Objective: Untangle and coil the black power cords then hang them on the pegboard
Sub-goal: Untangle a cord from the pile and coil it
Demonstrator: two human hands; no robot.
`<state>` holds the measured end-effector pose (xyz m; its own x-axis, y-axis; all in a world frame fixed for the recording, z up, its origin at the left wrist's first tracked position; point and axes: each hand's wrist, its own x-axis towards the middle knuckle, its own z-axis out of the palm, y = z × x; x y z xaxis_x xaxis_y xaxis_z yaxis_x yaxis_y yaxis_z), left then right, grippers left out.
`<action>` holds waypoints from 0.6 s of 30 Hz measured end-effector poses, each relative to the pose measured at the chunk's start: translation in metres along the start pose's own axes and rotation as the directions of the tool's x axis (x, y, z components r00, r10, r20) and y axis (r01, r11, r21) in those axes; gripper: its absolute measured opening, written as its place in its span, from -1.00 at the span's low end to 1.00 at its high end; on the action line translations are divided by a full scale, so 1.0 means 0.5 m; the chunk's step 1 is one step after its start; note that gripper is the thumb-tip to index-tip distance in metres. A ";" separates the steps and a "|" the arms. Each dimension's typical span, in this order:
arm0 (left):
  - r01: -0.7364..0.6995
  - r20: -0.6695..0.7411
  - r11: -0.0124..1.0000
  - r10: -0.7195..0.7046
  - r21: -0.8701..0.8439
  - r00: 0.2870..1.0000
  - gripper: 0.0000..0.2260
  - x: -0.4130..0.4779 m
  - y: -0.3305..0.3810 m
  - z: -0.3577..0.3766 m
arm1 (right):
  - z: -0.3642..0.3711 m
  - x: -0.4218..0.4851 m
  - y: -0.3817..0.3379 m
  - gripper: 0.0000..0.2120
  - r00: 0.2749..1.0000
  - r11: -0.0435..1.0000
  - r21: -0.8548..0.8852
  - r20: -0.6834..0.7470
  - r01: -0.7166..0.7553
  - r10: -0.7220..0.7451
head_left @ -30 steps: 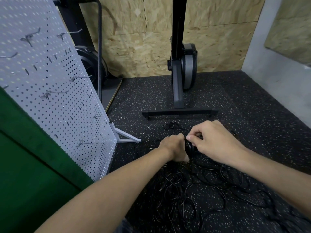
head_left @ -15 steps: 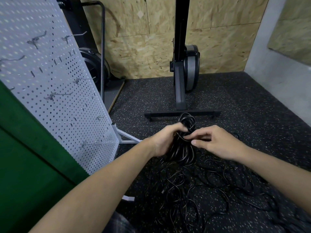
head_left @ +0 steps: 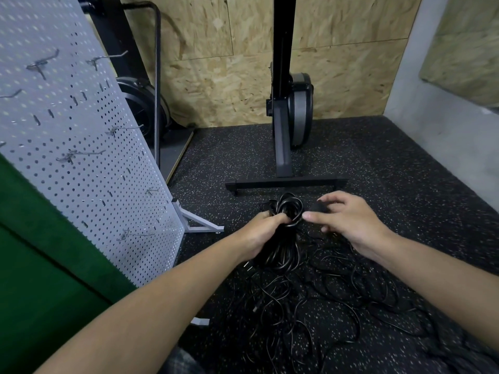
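The left hand (head_left: 259,236) grips a coil (head_left: 283,249) of black cord just above the floor (head_left: 405,184), its fingers (head_left: 279,218) curled round the upper loops. Just right of it, the right hand (head_left: 351,225) pinches a small black piece (head_left: 320,208), too blurred to identify, which touches the coil's top. Loose cords (head_left: 332,306) lie tangled on the floor nearer the person. The pegboard (head_left: 81,130) stands at left with bare hooks (head_left: 81,155). A black machine base (head_left: 286,182) sits just beyond the hands.
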<state>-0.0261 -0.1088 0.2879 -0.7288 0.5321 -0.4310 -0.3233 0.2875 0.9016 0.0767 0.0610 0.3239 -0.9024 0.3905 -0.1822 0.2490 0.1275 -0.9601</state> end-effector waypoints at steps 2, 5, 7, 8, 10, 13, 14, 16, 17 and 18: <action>-0.019 -0.005 1.000 0.019 0.002 1.000 -0.72 -0.002 -0.001 0.010 | -0.003 0.006 0.000 -0.53 0.999 0.991 0.125 -0.006 -0.045 0.046; -0.079 -0.063 0.997 0.077 -0.016 0.995 -0.50 -0.003 0.006 0.022 | -0.003 0.008 0.005 -0.55 0.999 0.997 0.070 -0.048 0.029 -0.026; -0.112 -0.087 0.994 0.112 -0.004 0.990 -0.43 0.000 0.007 0.024 | -0.002 0.000 0.004 -0.62 0.989 0.986 -0.117 -0.072 0.120 -0.129; -0.129 -0.097 0.992 0.129 0.005 0.987 -0.49 0.003 0.005 0.023 | 0.000 -0.004 0.002 -0.67 0.983 0.965 -0.214 -0.066 0.154 -0.171; -0.177 -0.098 0.984 0.179 0.031 0.979 -0.65 0.002 0.004 0.025 | 0.008 -0.013 0.001 -0.73 0.976 0.936 -0.286 -0.020 0.204 -0.219; -0.239 -0.137 0.971 0.241 0.031 0.961 -0.78 -0.001 0.008 0.031 | 0.019 -0.019 0.001 -0.71 0.967 0.932 -0.265 0.010 0.248 -0.254; -0.247 -0.155 0.968 0.250 0.039 0.956 -0.78 -0.002 0.009 0.033 | 0.023 -0.016 0.003 -0.67 0.965 0.927 -0.278 0.002 0.252 -0.262; -0.250 -0.194 0.966 0.258 0.065 0.947 -0.75 -0.007 0.013 0.036 | 0.032 -0.011 0.004 -0.50 0.968 0.928 -0.293 -0.024 0.231 -0.249; -0.245 -0.203 0.967 0.254 0.070 0.946 -0.73 -0.009 0.013 0.038 | 0.037 -0.010 0.003 -0.41 0.970 0.944 -0.247 -0.047 0.220 -0.238; -0.234 -0.207 0.970 0.243 0.071 0.948 -0.71 -0.011 0.013 0.039 | 0.041 -0.008 0.002 -0.37 0.971 0.959 -0.184 -0.070 0.214 -0.230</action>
<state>-0.0123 -0.0942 0.2955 -0.8942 0.4094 -0.1812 -0.1003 0.2112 0.9723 0.0733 0.0409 0.3192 -0.9087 0.4133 0.0589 0.1101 0.3734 -0.9211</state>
